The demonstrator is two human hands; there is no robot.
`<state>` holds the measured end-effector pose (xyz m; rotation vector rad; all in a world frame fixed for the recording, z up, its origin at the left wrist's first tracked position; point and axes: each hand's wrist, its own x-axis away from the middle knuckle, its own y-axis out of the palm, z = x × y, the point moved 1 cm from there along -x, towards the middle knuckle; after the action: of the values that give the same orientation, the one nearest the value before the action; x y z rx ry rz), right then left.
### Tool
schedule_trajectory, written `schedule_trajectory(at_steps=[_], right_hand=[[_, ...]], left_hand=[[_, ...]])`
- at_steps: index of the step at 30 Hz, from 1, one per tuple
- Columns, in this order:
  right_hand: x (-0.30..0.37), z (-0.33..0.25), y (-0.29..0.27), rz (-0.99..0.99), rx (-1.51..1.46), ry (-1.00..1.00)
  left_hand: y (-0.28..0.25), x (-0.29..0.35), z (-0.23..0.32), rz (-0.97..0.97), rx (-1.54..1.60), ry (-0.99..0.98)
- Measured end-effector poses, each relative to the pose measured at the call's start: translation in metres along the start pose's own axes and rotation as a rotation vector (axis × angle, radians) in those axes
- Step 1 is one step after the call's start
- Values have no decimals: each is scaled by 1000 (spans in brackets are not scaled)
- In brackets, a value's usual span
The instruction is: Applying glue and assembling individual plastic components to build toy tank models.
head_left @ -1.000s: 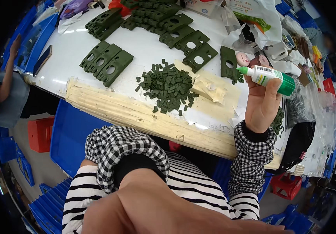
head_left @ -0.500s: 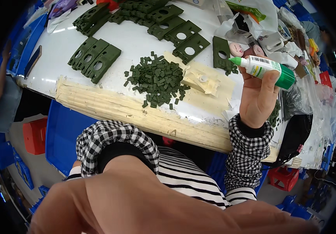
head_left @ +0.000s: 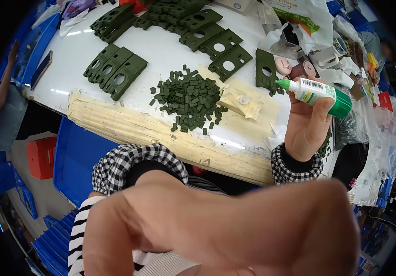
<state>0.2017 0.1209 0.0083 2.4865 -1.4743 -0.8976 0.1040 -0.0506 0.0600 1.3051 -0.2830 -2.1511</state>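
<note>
My right hand (head_left: 304,131) is wrapped round a white squeeze glue bottle (head_left: 314,92) with a green nozzle and green lower end. The bottle lies nearly level above the table, its nozzle toward a single flat dark-green plastic part (head_left: 265,68) with a round hole. Close to the camera, my left hand (head_left: 225,221) looms large and blurred; its fingers cannot be made out. Small dark-green plastic pieces (head_left: 189,99) form a pile in the middle of the table. Beside the pile, a small block wrapped in cream tape (head_left: 241,102) rests on a taped patch.
More green parts with holes lie in a row (head_left: 115,73) at left and in stacks (head_left: 110,20) at the back. A phone (head_left: 41,69) is at the left edge. Cream tape (head_left: 161,140) covers the front edge. Bags and boxes crowd the right; another person's arm (head_left: 5,87) shows far left.
My left hand has risen and bent across the lower view. The right hand and bottle sit slightly lower and farther right in view, as the whole scene has shifted a little.
</note>
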Motion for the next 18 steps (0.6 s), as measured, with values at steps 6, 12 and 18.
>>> schedule_trajectory(at_steps=[6,12,18], right_hand=[[-3,2,-5,-61,-4,-27],[-1,1,3,-94,1,-25],[-4,7,-5,-58,38,-38]], left_hand=[[-48,34,67,538,-1056,-192],[-141,31,105,622,-2474,-354],[-230,30,98,631,-2868,-768]])
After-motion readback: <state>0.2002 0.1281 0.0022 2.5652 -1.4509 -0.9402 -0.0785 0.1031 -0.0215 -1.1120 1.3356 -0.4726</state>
